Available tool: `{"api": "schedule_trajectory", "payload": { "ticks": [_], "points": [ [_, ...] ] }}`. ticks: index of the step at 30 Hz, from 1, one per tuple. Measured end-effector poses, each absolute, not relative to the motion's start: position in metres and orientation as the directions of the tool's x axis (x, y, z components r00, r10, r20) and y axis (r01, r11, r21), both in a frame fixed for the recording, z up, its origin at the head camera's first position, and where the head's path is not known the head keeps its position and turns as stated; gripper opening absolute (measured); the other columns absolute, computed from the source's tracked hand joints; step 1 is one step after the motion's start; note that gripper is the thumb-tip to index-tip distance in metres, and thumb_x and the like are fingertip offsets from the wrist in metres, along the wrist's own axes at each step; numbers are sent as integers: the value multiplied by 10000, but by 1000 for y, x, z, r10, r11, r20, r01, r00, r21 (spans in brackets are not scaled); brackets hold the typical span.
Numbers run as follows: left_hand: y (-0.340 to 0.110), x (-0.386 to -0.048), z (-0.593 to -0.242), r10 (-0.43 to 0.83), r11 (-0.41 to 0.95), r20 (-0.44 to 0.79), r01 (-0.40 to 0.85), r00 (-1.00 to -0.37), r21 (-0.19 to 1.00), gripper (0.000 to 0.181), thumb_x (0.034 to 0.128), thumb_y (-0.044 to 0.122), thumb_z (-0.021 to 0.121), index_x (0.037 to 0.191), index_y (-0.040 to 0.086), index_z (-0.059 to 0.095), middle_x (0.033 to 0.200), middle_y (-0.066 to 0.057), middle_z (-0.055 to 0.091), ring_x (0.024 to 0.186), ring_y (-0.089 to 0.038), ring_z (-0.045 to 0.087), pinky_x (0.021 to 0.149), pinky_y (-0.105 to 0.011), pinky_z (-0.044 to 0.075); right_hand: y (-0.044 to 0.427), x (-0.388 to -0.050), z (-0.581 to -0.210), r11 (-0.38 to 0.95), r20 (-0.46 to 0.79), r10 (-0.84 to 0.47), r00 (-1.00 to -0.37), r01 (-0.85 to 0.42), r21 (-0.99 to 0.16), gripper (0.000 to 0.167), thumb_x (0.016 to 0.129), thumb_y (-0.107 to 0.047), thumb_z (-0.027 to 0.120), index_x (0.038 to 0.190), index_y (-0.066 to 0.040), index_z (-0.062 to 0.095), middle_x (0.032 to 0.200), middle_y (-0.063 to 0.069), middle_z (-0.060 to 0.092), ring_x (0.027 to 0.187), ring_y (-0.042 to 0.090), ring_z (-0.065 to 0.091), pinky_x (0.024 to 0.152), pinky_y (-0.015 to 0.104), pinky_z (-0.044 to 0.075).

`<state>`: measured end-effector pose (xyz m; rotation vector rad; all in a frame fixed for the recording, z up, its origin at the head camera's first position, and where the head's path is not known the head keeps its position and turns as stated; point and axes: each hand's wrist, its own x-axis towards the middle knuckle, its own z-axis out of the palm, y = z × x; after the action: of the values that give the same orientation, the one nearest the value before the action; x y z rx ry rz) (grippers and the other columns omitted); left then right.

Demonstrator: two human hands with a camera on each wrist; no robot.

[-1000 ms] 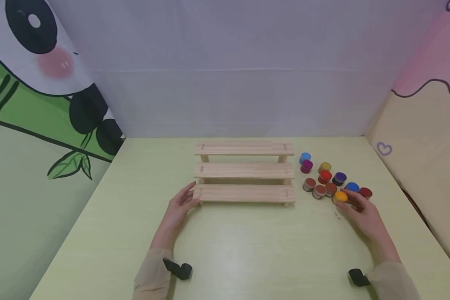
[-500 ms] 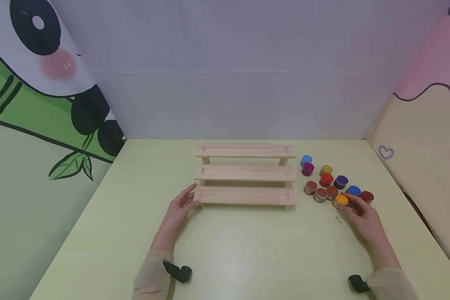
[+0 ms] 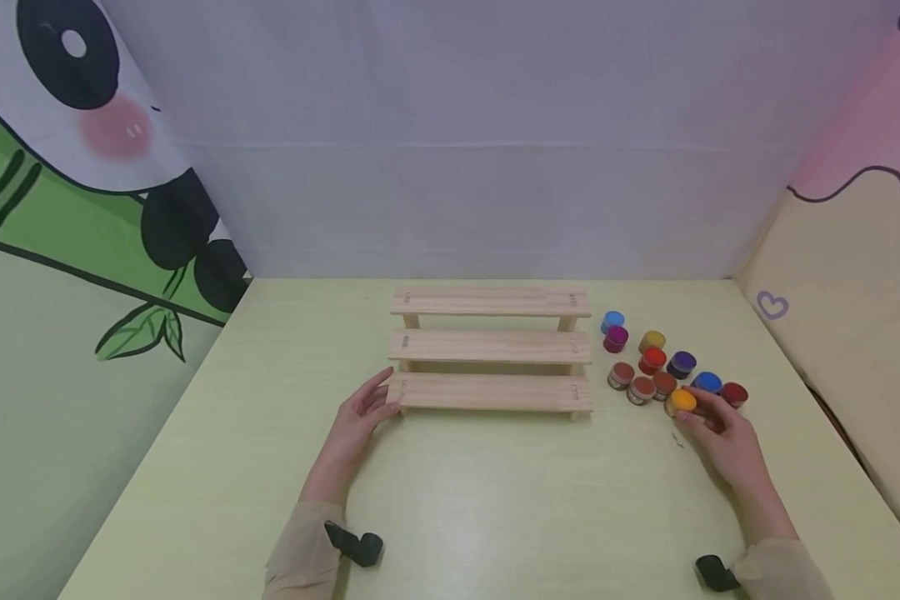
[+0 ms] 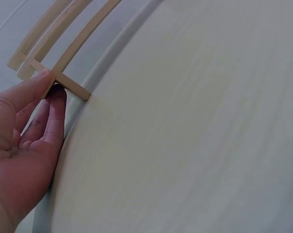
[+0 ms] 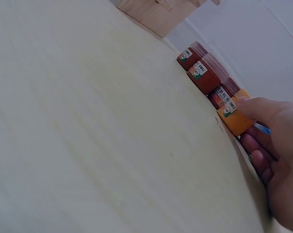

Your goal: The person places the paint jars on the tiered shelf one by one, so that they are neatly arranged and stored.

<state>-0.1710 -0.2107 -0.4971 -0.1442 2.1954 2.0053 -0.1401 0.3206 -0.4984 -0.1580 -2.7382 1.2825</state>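
A three-tier wooden rack [image 3: 487, 392] stands in the middle of the table in the head view. My left hand [image 3: 355, 427] holds the left end of its lowest board; in the left wrist view the thumb lies on the board's end [image 4: 52, 80] and the fingers reach below it. To the right of the rack, my right hand [image 3: 733, 442] pinches an orange paint jar [image 3: 681, 402] between thumb and fingers. The right wrist view shows that labelled orange jar [image 5: 235, 116] low at the table, beside jars of brown-red paint [image 5: 209, 74].
Several more paint jars cluster right of the rack, among them a red jar [image 3: 652, 360], a purple jar [image 3: 616, 337], a blue jar [image 3: 707, 382] and a dark red jar [image 3: 734, 394]. A small dark mark [image 3: 677, 439] lies on the table [image 3: 495, 500] near the right hand.
The head view has shifted very slightly. Both hands keep their places, the left at the rack's lowest board and the right on the orange paint jar.
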Motion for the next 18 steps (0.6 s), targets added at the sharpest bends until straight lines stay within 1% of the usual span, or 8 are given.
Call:
{"api": "schedule_trajectory", "payload": {
  "ticks": [3,6,11,13,16,18],
  "points": [
    [-211,-171,-498,39,79,-186,-182,-982,980,597,950,102,641,1496,218,430,1422,-164,530,1093,-1,609,918,-138,490,320,-141,-500,637,53,147,-988,53,-769,562,985,-421,573,1435,-94,496,1181,-95,561,945,-154,412,769,32,365],
    [-212,-171,-498,39,72,-189,-186,-981,980,590,951,96,638,1491,223,437,1418,-161,533,1090,3,613,920,-140,492,320,-141,-500,641,54,152,-987,57,-766,564,983,-428,573,1434,-97,499,1195,-54,571,941,-153,412,765,34,365],
    [-213,-170,-498,33,68,-183,-180,-983,981,590,950,90,639,1492,210,438,1415,-178,534,1074,3,619,912,-142,496,318,-140,-498,636,54,162,-985,62,-769,566,981,-428,577,1431,-93,502,1146,-168,537,924,-153,417,761,40,368],
    [-213,-170,-497,36,73,-180,-177,-983,982,588,951,98,640,1491,216,439,1414,-175,537,1075,4,619,911,-143,496,317,-139,-497,638,64,182,-981,69,-767,556,974,-415,596,1416,-88,518,1123,-163,555,893,-175,432,756,38,376],
    [-213,-170,-498,44,66,-175,-172,-984,983,585,949,103,645,1486,225,446,1416,-168,541,1087,-1,620,915,-154,499,313,-137,-491,655,104,223,-969,70,-753,531,955,-382,639,1379,-74,556,1120,-35,629,845,-201,443,733,36,394],
    [-213,-170,-498,53,64,-171,-168,-984,984,587,951,107,644,1490,222,441,1422,-175,537,1093,-5,619,918,-161,500,310,-135,-485,667,135,244,-960,65,-742,521,942,-368,662,1358,-67,575,1123,39,643,837,-214,446,725,19,399]
  ]
}}
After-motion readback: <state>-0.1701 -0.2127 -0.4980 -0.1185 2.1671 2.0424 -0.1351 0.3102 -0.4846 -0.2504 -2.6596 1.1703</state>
